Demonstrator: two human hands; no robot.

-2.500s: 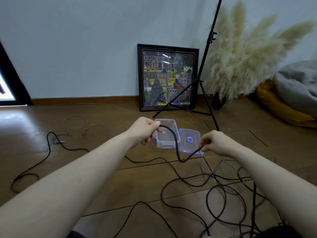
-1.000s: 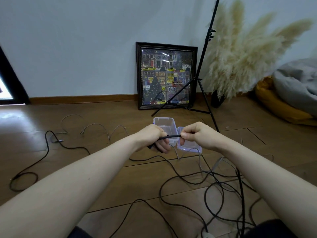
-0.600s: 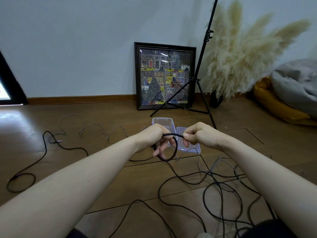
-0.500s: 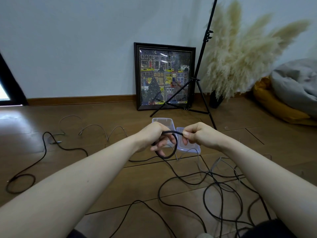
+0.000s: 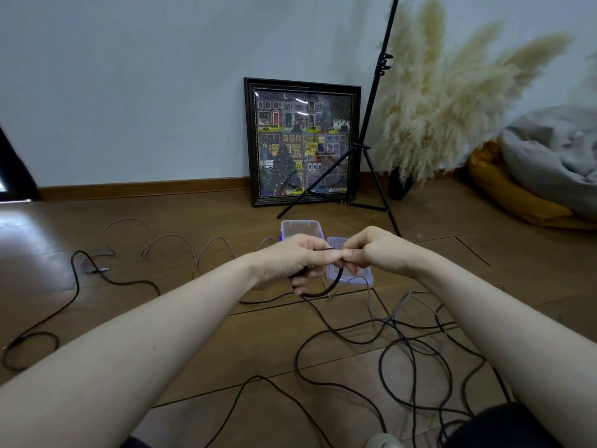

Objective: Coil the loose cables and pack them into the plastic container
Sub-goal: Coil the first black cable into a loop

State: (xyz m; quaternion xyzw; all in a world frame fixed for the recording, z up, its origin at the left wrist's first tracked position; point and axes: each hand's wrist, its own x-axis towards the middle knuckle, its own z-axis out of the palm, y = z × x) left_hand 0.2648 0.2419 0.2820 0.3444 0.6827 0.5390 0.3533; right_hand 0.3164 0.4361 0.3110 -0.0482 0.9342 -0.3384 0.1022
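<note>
Loosely looped thin black cable [image 5: 319,291]

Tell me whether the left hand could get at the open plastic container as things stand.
Probably not right away: the left hand grips the black cable. The container sits just beyond it, nothing between.

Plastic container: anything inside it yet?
The visible far part of the plastic container shows only clear walls, no cable. Its near part is covered by the left hand, which with the right hand grips the black cable, so that part cannot be checked.
</note>
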